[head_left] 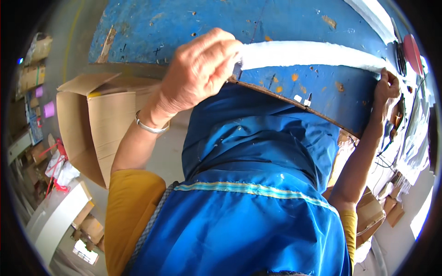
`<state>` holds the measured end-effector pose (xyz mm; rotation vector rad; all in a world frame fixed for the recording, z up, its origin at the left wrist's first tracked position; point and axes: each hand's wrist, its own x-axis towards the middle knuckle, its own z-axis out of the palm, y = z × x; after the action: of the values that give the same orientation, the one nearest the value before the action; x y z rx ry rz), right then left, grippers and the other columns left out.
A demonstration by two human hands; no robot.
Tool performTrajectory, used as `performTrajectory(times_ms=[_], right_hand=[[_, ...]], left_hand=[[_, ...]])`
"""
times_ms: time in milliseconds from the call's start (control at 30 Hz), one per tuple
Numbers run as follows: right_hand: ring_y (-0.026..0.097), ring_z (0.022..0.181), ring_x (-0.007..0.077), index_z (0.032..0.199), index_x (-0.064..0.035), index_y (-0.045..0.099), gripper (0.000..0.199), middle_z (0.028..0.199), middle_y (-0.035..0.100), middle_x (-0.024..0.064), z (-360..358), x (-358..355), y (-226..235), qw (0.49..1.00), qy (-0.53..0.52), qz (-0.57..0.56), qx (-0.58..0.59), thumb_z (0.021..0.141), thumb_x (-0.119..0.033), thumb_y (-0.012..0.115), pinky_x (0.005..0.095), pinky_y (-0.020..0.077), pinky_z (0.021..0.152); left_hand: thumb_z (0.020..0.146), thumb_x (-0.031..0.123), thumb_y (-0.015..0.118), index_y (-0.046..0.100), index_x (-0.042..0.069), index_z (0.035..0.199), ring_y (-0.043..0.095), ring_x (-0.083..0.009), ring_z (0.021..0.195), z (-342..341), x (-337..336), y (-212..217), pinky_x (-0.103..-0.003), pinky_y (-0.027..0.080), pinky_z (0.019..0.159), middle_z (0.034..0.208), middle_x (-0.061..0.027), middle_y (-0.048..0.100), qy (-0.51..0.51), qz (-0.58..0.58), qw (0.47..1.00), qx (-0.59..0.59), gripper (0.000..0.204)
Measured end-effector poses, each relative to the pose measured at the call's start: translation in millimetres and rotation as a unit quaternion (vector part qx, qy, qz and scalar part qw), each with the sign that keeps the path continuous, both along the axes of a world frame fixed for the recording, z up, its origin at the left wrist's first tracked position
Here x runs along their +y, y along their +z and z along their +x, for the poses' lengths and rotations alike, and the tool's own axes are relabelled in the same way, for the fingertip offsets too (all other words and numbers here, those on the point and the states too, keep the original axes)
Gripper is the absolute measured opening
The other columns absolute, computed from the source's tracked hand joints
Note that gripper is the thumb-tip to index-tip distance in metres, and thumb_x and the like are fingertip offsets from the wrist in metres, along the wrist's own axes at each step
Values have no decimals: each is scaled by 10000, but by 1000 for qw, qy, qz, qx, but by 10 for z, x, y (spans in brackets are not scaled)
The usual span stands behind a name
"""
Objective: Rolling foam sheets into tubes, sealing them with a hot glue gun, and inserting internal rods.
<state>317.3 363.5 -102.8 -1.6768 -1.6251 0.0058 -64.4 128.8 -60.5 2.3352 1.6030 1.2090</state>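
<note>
White strip point(308, 54): a long pale strip of soft-looking material lies across the blue bench point(184, 23), close to its near edge and following it from one hand to the other.
Left hand point(198, 73): its grip is closed on the left end of the strip, fingers curled over it and pressed at the bench edge.
Right hand point(386, 87): its grip is curled around the far right corner of the bench edge, just at the right end of the strip; I cannot tell if the fingers pinch the strip itself or only the edge.
Risk, slipping: in my judgement the strip can slide off the near edge if one hand loosens, because it lies so close to the rim.
Risk, tearing: the material looks soft, so a strong pull between both hands may stretch or tear it.
Risk, surface: the bench paint is chipped and rough, with small marks and stains, so the strip may catch on it.
Edge: the near edge of the bench is dark and worn and presses against the blue apron point(248, 184) of the person.
Room on the left: an open cardboard box point(99, 124) stands just beside the left forearm, so the elbow has little space there.
Room on the right: cables and cluttered small things point(405, 133) lie near the right hand, and a red round object point(413, 48) sits beyond it.
Room ahead: the bench top beyond the strip gives free space to push forward.
</note>
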Motion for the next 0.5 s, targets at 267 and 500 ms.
performTrajectory(times_ms=[267, 500], right_hand=[[582, 643, 145, 802, 10, 662, 174, 715, 646, 87, -113, -66, 60, 1000, 4, 15, 4, 761, -154, 702, 276, 485, 618], [613, 771, 193, 889, -41, 687, 287, 824, 673, 104, -123, -95, 64, 1000, -10, -15, 23, 800, -312, 656, 320, 467, 759]], left_hand=[[779, -13, 615, 573, 38, 886, 590, -203, 653, -12, 22, 31, -290, 493, 570, 810, -55, 591, 0, -36, 998, -43, 126], [741, -15, 635, 577, 9, 944, 583, -222, 683, -27, -6, -5, -297, 504, 595, 865, -88, 572, -17, 14, 999, 38, 213]])
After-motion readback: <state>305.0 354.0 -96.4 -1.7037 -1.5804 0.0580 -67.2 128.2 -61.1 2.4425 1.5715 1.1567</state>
